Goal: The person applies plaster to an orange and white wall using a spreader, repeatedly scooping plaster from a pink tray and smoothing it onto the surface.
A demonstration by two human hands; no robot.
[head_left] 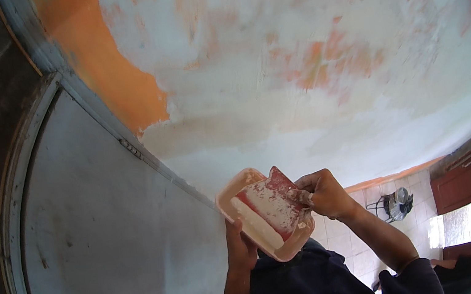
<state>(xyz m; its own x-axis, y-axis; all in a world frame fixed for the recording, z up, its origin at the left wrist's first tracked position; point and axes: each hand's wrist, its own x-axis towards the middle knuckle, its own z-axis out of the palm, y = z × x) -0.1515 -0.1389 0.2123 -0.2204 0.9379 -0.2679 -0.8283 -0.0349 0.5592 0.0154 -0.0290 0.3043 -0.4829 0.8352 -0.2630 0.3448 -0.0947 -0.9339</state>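
My left hand [240, 247] grips a pale peach plastic tub [226, 202] from its left side, with most of the fingers hidden below it. The tub is tilted and holds a strip of whitish paste [258, 220]. In my right hand [322, 195], the fingers are closed on a flat red spreader [280, 185]. Its blade is smeared with whitish paste and lies over the inside of the tub. Beyond the tub rises a wall [228, 139] patched in white over orange paint.
A grey door [91, 215] in a grey frame stands on the left. To the right, a dark-legged stool [376, 206] bears a clear container [399, 204] on the tiled floor [336, 236]. Reddish-brown wooden panels [470, 170] stand at far right. Part of another person [459, 274] shows at lower right.
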